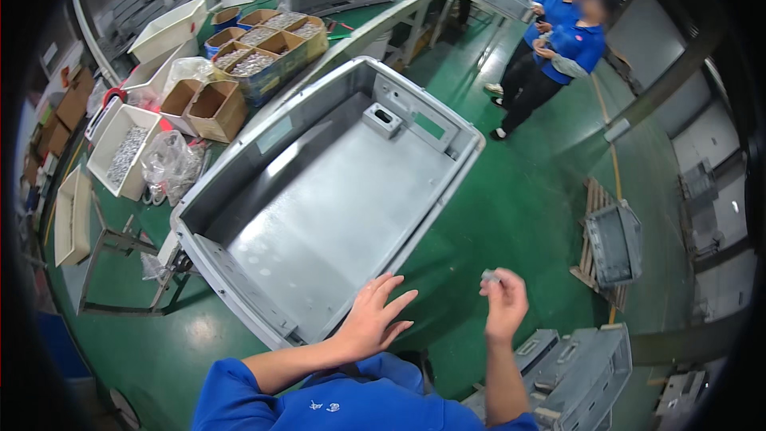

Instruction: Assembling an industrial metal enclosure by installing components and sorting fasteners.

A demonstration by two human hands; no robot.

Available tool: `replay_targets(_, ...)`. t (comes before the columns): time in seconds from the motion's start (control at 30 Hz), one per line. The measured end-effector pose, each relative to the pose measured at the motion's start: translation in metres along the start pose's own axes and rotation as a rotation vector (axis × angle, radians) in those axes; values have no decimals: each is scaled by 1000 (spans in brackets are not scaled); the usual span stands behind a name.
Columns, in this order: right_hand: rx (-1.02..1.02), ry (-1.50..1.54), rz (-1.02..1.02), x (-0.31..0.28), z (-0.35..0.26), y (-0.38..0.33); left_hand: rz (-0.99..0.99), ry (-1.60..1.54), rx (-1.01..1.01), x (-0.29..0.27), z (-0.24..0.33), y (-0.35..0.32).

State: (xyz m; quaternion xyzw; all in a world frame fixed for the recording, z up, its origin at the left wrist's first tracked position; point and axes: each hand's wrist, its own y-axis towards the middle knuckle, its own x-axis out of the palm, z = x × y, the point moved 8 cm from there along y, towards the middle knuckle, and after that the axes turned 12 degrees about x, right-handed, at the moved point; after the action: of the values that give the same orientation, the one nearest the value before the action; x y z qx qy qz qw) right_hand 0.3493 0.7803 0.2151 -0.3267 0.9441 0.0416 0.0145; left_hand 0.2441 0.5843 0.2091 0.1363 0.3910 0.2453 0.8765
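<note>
A large grey metal housing (335, 199) shaped like an open tray lies in front of me, its hollow side up. My left hand (375, 315) rests with spread fingers on its near rim and holds nothing. My right hand (504, 303) is raised to the right of the housing, off its edge, with the fingertips pinched on a small grey metal part (489, 276). Both my sleeves are blue.
Cardboard and white bins of small metal parts (255, 48) and plastic bags (171, 164) crowd the bench at left. More grey housings lie at lower right (570, 367) and on a pallet (614, 243). Two people in blue (558, 40) stand on the green floor beyond.
</note>
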Motion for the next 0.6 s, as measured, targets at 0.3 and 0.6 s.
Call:
replay_targets(0.3,28,37,-266,84,1,316,-30,4,-295,18,-38,25)
replay_targets(0.6,351,-25,-943,278,155,494,353,206,-881,-1,-80,77)
